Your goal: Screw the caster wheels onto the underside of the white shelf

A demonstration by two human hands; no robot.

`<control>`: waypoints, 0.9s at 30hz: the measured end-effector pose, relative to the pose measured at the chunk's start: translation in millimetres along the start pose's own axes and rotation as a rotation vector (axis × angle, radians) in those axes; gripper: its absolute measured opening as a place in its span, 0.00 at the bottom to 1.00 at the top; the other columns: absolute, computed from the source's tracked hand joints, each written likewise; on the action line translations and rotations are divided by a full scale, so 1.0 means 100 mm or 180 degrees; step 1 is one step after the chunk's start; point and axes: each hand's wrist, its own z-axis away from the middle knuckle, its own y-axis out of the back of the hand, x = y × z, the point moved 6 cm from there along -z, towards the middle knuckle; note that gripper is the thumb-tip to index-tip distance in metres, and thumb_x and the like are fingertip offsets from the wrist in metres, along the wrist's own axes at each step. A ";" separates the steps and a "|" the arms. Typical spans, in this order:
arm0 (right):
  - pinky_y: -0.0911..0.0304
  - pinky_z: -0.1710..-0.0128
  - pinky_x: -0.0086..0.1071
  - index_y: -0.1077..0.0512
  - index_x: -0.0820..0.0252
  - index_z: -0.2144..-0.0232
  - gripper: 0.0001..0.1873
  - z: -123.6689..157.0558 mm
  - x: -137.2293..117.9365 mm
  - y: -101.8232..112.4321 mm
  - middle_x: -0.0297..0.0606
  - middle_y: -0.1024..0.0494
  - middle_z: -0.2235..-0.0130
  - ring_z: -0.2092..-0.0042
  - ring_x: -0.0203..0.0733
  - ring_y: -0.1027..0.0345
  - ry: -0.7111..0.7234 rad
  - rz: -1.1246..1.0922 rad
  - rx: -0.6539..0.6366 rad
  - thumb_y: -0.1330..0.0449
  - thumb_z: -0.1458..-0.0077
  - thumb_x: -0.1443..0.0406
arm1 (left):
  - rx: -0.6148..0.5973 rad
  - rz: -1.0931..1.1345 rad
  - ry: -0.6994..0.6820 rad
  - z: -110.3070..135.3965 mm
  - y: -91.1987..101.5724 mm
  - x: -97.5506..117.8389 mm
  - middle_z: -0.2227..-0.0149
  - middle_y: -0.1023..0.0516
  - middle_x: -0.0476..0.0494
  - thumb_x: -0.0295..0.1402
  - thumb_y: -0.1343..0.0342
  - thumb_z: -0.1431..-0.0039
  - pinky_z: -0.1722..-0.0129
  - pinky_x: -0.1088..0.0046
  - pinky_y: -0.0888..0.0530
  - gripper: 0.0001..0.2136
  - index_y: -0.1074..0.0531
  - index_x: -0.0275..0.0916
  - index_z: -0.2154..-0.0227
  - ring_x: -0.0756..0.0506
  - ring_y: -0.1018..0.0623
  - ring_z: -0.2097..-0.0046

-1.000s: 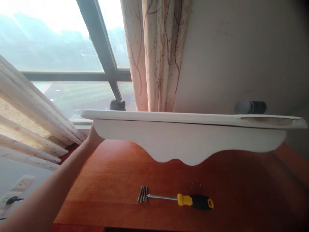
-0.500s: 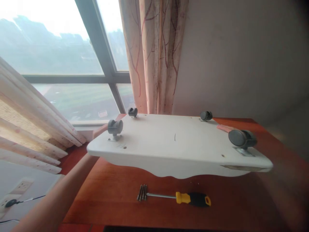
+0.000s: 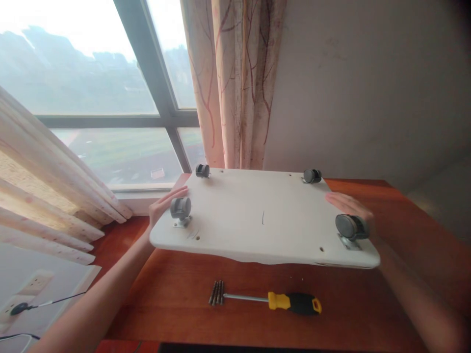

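A white board [image 3: 250, 211] lies with its underside up, and grey twin-wheel casters stand at its corners, among them a near left caster [image 3: 180, 209] and a near right caster [image 3: 351, 227]. My left hand [image 3: 162, 206] grips the left edge, its fingers showing behind the near left caster. Along the right edge, my right hand [image 3: 349, 206] holds the board, partly hidden by the near right caster. Small holes and a short pen mark show on the white surface. In front lie several screws [image 3: 216, 292] in a row and a yellow-and-black screwdriver [image 3: 289, 302], its tip beside them.
Everything rests on a reddish-brown wooden table [image 3: 172, 304]. Behind it hang a patterned curtain [image 3: 239, 88] and a grey wall [image 3: 353, 88]. A window [image 3: 110, 88] is at the left, with a socket [image 3: 35, 283] and plugged cable below it.
The board has tilted and its near edge has shifted, so less of its wavy front side shows. Both hands are now more visible at its edges. The screws and screwdriver have not moved.
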 end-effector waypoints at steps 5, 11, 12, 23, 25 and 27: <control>0.38 0.37 0.46 0.21 0.51 0.50 0.21 0.04 0.03 -0.02 0.41 0.20 0.47 0.42 0.52 0.28 0.0109 0.0111 -0.0009 0.52 0.34 0.60 | -0.0028 -0.0106 0.0044 0.08 0.00 -0.01 0.39 0.26 0.42 0.50 0.42 0.42 0.35 0.60 0.33 0.24 0.23 0.44 0.47 0.35 0.27 0.38; 0.37 0.37 0.45 0.22 0.55 0.47 0.23 0.17 0.08 -0.04 0.45 0.21 0.45 0.42 0.51 0.28 0.0289 0.0297 0.0076 0.52 0.35 0.61 | -0.0023 -0.0178 -0.0167 0.23 0.00 0.05 0.40 0.25 0.41 0.48 0.42 0.41 0.37 0.61 0.30 0.23 0.23 0.43 0.47 0.36 0.25 0.40; 0.37 0.37 0.45 0.23 0.56 0.47 0.23 0.20 0.09 -0.05 0.45 0.21 0.45 0.43 0.51 0.28 0.0365 0.0336 0.0116 0.53 0.35 0.61 | 0.0004 -0.0187 -0.0194 0.25 0.00 0.06 0.40 0.25 0.40 0.48 0.42 0.41 0.38 0.61 0.30 0.22 0.23 0.43 0.48 0.36 0.24 0.41; 0.46 0.34 0.37 0.26 0.54 0.43 0.22 0.25 0.38 -0.06 0.43 0.29 0.37 0.35 0.46 0.37 -0.1059 -0.0297 0.0161 0.45 0.37 0.65 | 0.0478 0.0014 0.0538 0.20 0.02 0.01 0.39 0.26 0.37 0.44 0.41 0.44 0.47 0.62 0.24 0.27 0.27 0.41 0.42 0.36 0.21 0.46; 0.40 0.38 0.36 0.27 0.58 0.42 0.22 0.30 0.54 -0.08 0.48 0.26 0.40 0.39 0.47 0.32 -0.1811 -0.0607 0.0226 0.43 0.38 0.64 | 0.0363 0.0263 0.1026 0.19 -0.01 -0.11 0.46 0.20 0.37 0.44 0.36 0.50 0.53 0.63 0.22 0.30 0.27 0.39 0.44 0.37 0.18 0.53; 0.34 0.45 0.35 0.28 0.65 0.42 0.24 0.35 0.61 -0.09 0.55 0.24 0.44 0.43 0.48 0.28 -0.2217 -0.0747 0.0296 0.43 0.36 0.60 | 0.0227 0.0894 0.1575 0.20 -0.07 -0.19 0.57 0.16 0.38 0.46 0.34 0.55 0.60 0.65 0.21 0.30 0.24 0.36 0.48 0.36 0.17 0.58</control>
